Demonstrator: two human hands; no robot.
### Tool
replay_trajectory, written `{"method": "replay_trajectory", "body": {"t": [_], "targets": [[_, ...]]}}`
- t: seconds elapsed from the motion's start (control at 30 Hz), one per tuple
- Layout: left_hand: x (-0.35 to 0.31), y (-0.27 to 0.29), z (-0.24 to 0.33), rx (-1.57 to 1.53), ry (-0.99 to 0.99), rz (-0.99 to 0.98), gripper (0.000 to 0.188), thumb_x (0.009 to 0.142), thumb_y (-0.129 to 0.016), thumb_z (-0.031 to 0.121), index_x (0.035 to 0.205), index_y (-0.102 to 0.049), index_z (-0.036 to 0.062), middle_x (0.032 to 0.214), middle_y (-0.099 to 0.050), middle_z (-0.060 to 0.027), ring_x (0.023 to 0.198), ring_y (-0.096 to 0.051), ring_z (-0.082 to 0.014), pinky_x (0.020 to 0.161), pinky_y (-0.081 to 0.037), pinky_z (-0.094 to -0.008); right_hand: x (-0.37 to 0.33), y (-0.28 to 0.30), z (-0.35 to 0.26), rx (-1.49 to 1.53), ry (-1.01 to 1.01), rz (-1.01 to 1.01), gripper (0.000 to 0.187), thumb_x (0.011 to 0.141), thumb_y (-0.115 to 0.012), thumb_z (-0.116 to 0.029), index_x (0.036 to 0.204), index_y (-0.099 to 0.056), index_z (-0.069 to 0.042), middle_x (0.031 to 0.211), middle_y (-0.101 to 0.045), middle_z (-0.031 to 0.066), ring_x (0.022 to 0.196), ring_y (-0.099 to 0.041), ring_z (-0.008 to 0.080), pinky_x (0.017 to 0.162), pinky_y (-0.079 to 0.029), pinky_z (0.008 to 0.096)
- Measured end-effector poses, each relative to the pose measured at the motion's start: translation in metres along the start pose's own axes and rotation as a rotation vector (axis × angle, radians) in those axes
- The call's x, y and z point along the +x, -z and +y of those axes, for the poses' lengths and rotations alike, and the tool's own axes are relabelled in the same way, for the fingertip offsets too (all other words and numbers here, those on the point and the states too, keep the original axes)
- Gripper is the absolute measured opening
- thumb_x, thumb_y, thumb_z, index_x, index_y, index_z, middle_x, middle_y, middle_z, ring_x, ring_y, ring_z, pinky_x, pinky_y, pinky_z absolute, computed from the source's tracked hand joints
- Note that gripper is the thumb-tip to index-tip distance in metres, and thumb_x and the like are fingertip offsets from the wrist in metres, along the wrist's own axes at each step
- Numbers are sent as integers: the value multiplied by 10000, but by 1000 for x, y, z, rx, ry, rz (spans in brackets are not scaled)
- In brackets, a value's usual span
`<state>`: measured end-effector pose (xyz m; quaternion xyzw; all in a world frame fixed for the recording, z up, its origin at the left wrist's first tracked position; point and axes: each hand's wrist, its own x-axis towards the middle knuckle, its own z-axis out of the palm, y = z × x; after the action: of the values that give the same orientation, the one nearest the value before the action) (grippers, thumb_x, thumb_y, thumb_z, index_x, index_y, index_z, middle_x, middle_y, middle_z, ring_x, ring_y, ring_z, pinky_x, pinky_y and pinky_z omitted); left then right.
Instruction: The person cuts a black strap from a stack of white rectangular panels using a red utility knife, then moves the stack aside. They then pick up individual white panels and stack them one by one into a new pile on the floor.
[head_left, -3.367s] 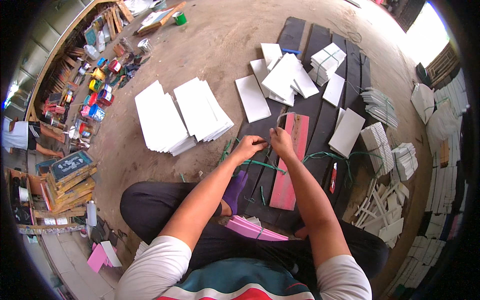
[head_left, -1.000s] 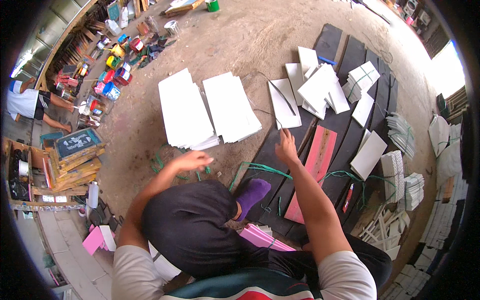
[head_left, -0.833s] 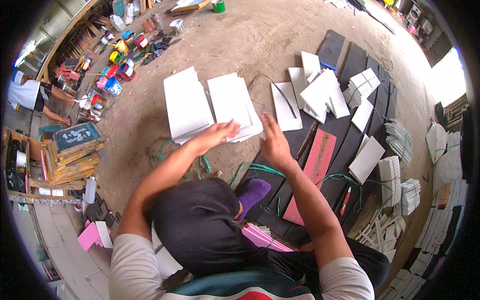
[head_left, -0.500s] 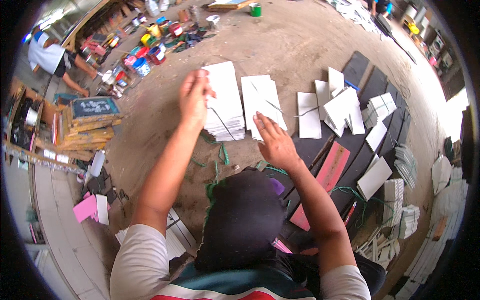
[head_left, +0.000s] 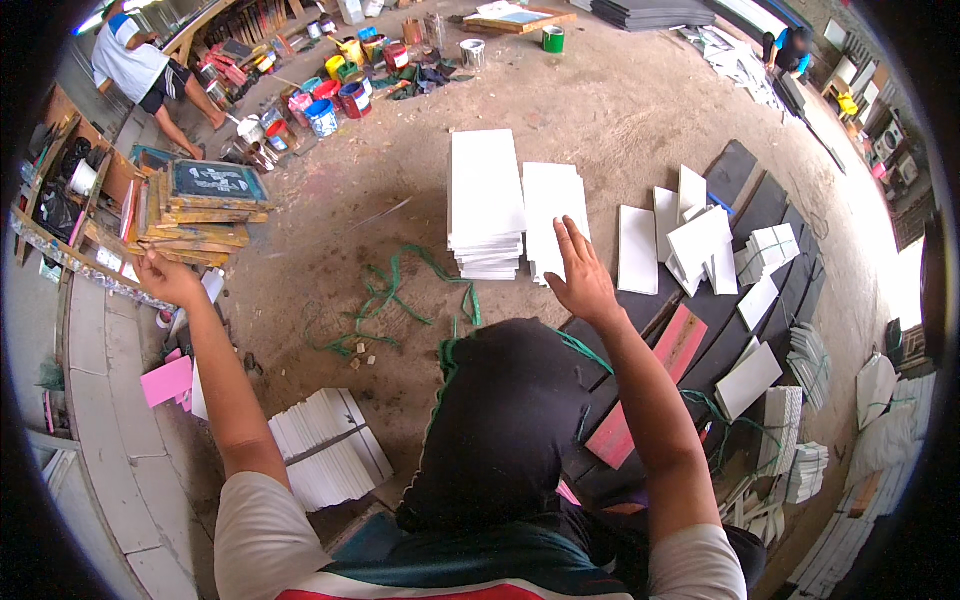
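My left hand (head_left: 170, 278) is stretched far out to the left, beside a pile of wooden frames (head_left: 205, 222). Its fingers are loosely bent and partly hard to make out; I see nothing held in them. A thin dark strip (head_left: 380, 213) shows over the floor, apart from this hand. My right hand (head_left: 585, 280) is open, fingers extended, over the right edge of a lower stack of white sheets (head_left: 550, 205); whether it touches is unclear. Left of that stands a taller stack of white rectangular sheets (head_left: 487, 185), with no strap visible around it.
Green straps (head_left: 392, 290) lie tangled on the floor. A strapped white bundle (head_left: 330, 450) is by my left arm. Loose white sheets (head_left: 638, 250) and a reddish board (head_left: 650, 385) rest on dark planks (head_left: 735, 172) at right. Paint cans (head_left: 322, 118) and other people (head_left: 130, 60) are farther off.
My left hand has swung from the taller stack far out to the left. The dark straps across both stacks are no longer visible. My right hand stays over the lower stack, fingers more upright.
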<state>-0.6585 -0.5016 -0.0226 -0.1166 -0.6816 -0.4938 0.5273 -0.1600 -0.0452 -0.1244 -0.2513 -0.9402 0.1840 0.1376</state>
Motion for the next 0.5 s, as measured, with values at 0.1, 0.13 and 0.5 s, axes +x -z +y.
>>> {"method": "replay_trajectory", "body": {"t": [0.1,0.13,0.5], "targets": [[-14,5,-44,679,-67,-538,490,1002,-594,407,1218,-670,-27,1289,-644,-266,1241,-600,-406,1104,-406,-513,2,-23,10,146,-103,-18,832,899,-728,-255,1574,-292,-36,1584,-355,241,1436,-391,412,1168,-370,473],[-32,8,-56,848,38,-788,560,974,-601,481,1223,-677,-15,1308,-638,-266,1262,-587,-417,1112,-396,-518,7,-34,10,211,-133,-30,803,908,-725,-284,1555,-327,-25,1546,-401,251,1411,-425,411,1151,-390,471],[-321,-139,178,-82,410,-1609,690,930,-681,504,1333,-609,-51,1271,-659,-281,1166,-666,-364,983,-519,-426,74,-102,12,868,-495,21,569,962,-699,-272,1403,-543,51,939,-699,143,711,-621,162,594,-508,318]]}}
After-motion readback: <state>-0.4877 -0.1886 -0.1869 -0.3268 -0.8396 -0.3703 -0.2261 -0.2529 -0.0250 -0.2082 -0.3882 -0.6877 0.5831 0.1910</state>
